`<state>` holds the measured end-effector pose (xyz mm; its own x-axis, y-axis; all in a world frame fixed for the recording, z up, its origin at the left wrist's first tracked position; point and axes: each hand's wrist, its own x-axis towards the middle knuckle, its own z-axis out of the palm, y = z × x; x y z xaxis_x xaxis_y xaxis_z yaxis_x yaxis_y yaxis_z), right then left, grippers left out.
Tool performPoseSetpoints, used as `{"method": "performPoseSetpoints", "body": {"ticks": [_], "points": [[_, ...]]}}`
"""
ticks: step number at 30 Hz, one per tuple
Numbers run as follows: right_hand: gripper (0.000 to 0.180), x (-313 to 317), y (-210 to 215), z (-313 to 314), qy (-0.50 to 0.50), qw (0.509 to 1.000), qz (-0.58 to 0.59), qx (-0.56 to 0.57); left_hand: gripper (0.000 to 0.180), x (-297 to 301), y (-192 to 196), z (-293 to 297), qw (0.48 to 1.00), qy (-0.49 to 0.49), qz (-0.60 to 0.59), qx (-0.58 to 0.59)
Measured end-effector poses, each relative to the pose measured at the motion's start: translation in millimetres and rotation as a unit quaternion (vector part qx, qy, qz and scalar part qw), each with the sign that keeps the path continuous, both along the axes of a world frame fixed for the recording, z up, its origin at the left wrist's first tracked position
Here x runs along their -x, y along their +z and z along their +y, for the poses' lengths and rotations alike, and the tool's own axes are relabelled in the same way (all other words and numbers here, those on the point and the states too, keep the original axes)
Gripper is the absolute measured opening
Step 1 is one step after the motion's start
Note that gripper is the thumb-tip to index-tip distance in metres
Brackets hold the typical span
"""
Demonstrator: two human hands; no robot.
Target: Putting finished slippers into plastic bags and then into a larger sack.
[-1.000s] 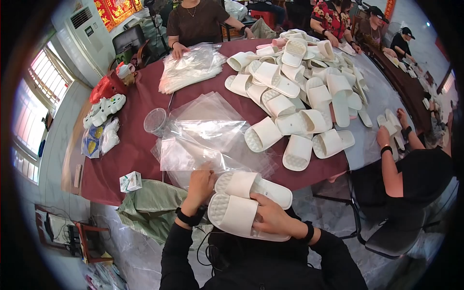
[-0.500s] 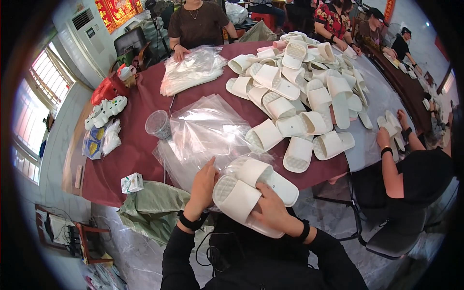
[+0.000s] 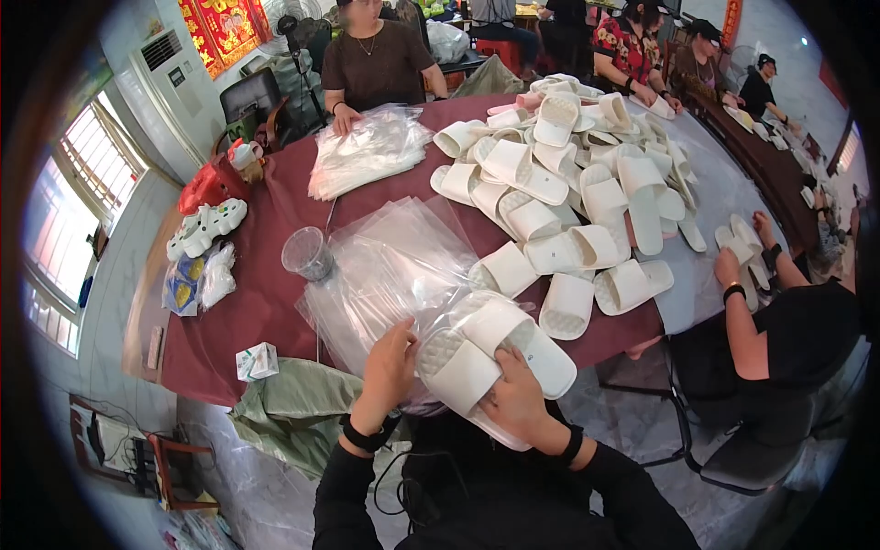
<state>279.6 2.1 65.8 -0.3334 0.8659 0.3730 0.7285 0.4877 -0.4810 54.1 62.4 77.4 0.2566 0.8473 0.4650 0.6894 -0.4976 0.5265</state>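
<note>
We now have slipper pair [image 3: 495, 362] inside clear bag [image 3: 403, 275], earlier outside; left hand [image 3: 390, 362] gripping bag; right hand [image 3: 513, 399] clasping slippers; bagging nearly done.

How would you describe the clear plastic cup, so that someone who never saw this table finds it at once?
Start at the big table with the dark red cloth. Left of the spread clear bags, well left of the white slipper heap, stands the cup. It is the only upright, see-through cup there, alone on bare cloth while all around it lies flat.
</note>
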Motion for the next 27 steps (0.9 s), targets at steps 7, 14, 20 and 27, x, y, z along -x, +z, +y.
{"method": "performPoseSetpoints", "body": {"ticks": [7,14,20,27], "points": [[0.035,32,-3,19,0.055,0.993,0.012,-0.101,0.016,-19,3,1,0.995,0.022,0.062,-0.075],[0.032,48,-18,29,0.041,0.993,0.056,-0.098,0.015,-17,-6,-1,0.994,0.015,0.066,-0.085],[0.038,46,-23,29,-0.031,0.996,0.074,-0.025,0.017,-15,-22,-9,0.993,-0.015,0.086,-0.080],[0.032,50,-46,41,0.042,0.990,0.092,-0.096,0.014,-29,-6,-6,0.990,-0.076,0.094,-0.071]]}}
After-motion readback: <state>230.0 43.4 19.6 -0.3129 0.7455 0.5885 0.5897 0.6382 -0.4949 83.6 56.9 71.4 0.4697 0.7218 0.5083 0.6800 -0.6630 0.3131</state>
